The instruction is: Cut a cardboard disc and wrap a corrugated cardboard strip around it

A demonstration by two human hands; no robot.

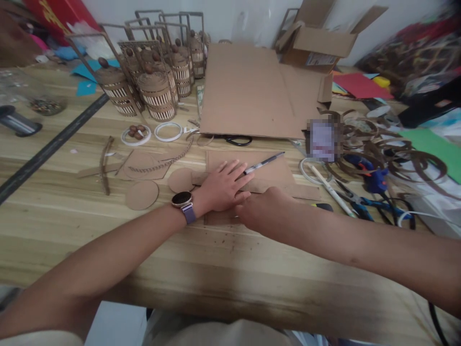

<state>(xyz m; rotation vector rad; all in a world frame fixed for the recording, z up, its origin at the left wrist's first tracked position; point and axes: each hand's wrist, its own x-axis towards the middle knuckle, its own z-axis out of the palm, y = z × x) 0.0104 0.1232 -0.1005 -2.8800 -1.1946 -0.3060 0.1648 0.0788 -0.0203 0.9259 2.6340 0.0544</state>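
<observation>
Finding, midway across the worktop (151, 250) and nearer its front edge than its back, a long flat strip of brown cardboard (300, 191) laid across a rectangular sheet of brown cardboard (273, 171). Noting the left hand (225, 186) spread flat over both, gripping nothing. Noting the right hand (264, 211) curled close beside, apparently meeting the left thumb; unable to tell of any object inside the curl.

Judging strip and sheet light, moderately stiff, dry rather than slippery, yet liable to crease under a hard pinch. Advising a hold on the strip's free end, projecting past the sheet toward the worktop's right edge. Advising for the sheet its back-left corner, clear of the slim black-and-white pen (264, 163).

Recording as hidden the strip's middle and the right fingertips. Seeing only part of a flat brown piece (216, 219) beneath the hands; unable to confirm it as separate. Recording a rounded black-and-yellow item (323, 207) as partly masked by the right forearm, and a small rectangular object (322, 140) toward the right edge as pixelated beyond reading.
</observation>
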